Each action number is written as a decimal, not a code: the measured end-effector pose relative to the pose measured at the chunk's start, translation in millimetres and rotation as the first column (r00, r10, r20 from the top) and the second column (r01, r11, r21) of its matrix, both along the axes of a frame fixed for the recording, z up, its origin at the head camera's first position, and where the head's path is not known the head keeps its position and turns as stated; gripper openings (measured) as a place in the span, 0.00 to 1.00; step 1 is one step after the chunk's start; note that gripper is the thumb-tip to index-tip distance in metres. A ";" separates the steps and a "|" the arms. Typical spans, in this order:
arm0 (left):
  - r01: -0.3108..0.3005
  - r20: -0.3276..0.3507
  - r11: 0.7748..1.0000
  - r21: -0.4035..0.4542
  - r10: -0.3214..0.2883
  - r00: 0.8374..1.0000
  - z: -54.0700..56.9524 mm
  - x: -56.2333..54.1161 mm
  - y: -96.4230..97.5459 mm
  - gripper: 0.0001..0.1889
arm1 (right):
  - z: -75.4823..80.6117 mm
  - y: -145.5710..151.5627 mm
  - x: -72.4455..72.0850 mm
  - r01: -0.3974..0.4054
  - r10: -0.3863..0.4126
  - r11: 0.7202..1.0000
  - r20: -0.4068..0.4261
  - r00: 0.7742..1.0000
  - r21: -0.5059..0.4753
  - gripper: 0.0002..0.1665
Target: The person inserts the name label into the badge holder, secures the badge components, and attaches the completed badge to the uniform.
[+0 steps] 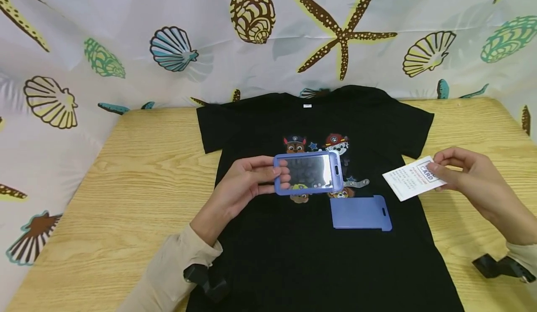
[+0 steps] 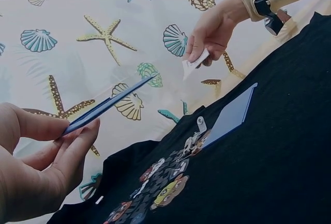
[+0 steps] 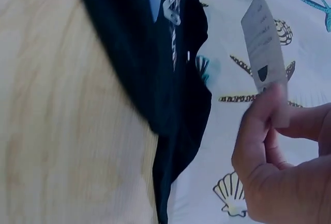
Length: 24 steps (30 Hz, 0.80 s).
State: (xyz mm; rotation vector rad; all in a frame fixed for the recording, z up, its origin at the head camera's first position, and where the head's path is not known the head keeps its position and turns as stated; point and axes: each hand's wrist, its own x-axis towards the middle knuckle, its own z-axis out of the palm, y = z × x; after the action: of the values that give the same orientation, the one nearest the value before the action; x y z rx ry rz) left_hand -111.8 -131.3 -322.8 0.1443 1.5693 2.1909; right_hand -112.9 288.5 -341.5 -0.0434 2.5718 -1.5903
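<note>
Above the black shirt (image 1: 302, 260), left hand (image 1: 245, 181) pinches blue card holder (image 1: 308, 173) by one end; right hand (image 1: 476, 174) pinches white card (image 1: 409, 180). Both likely light; holder probably stiff, slick; card bendable, best held by edges.

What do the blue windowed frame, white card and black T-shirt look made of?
Blue rectangular clear-windowed frame: smooth, probably hard plastic; it shows glare and part of the left hand behind.
White rectangular printed card: matte, likely stiff paper or thin plastic; it juts straight from a pinch.
Black short-sleeved T-shirt: matte fabric, perhaps cotton; its edges drape softly.
</note>
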 end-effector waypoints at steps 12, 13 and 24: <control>0.006 -0.002 1.000 0.000 -0.006 1.000 3.8 -0.1 0.4 0.15 | 12.7 -34.5 -3.0 -0.111 0.109 0.993 0.060 0.992 0.042 0.18; 0.007 -0.001 1.000 -0.002 -0.007 1.000 3.6 -0.3 0.5 0.14 | 12.7 -36.1 -3.2 -0.113 0.111 0.993 0.067 0.992 0.031 0.17; -0.001 0.001 1.000 -0.012 0.001 1.000 0.9 -0.5 0.1 0.13 | 14.9 -48.5 -7.8 -0.072 0.145 0.931 0.184 0.972 -0.357 0.02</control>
State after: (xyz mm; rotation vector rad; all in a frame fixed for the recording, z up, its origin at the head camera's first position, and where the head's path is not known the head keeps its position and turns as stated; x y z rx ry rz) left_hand -112.3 -131.2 -321.8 0.1382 1.5821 2.1819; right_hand -120.7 240.0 -326.6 -0.0475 2.0709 -1.8759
